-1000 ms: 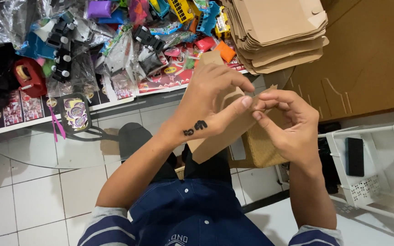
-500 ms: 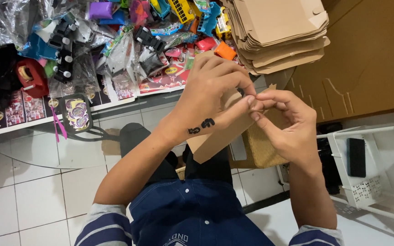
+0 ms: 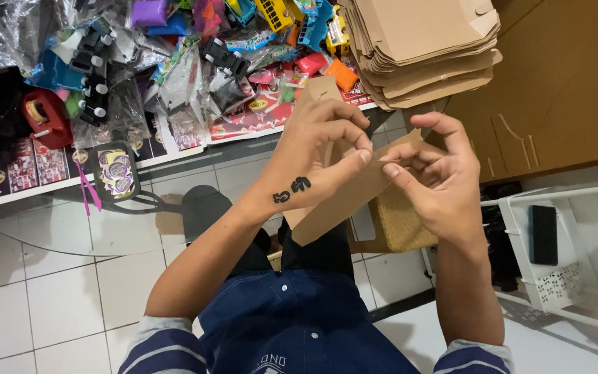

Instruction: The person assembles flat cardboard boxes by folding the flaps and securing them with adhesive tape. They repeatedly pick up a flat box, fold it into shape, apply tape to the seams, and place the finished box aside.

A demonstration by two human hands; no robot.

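A flat brown cardboard box blank (image 3: pixel 344 201) is held up over my lap, tilted from lower left to upper right. My left hand (image 3: pixel 323 142) grips it from the left, fingers curled over its upper edge and thumb pressed on a flap. My right hand (image 3: pixel 434 173) pinches the same edge from the right, forefinger and thumb meeting the left fingertips. Part of the blank is hidden behind both hands.
A tall stack of the same brown blanks (image 3: pixel 423 45) lies at the top right on a glass table edge (image 3: pixel 70 228). Bagged toys (image 3: pixel 195 62) and a red tape dispenser (image 3: pixel 46 118) crowd the table. A white basket (image 3: pixel 555 256) with a dark phone (image 3: pixel 542 234) stands at right.
Both hands have shifted slightly up and right with the blank, and the fingertips have closed in on its top edge.
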